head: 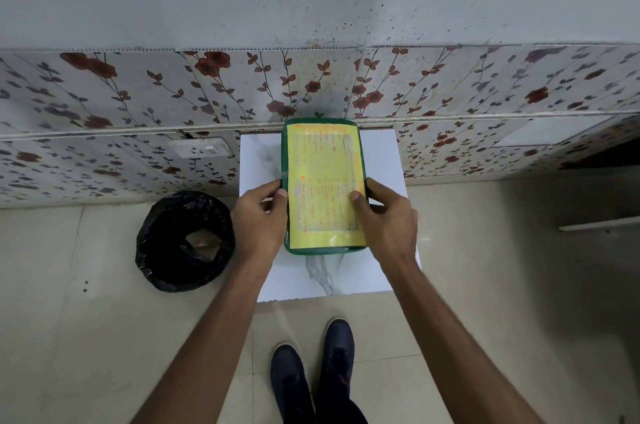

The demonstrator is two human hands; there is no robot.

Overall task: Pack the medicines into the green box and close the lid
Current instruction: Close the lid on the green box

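Left of our left hand (258, 215) a black bin (183, 241) stands on the floor (69, 319), and we cannot tell what lies in its dark opening. The left hand grips the left edge of the box (323, 181), thumb on top of the lid (325, 188), the fingers hidden down the side. The box lies between our two hands on the white counter (381, 153), its lid down, so whatever is inside is hidden from us. The yellow sheet on the lid carries orange writing too faint for us to read. The right hand (388, 215) clasps the right edge, thumb pressed on the yellow sheet, the other fingers curled at the side. Below our arms, two dark shoes (311, 382) are cut off by the frame's bottom edge.
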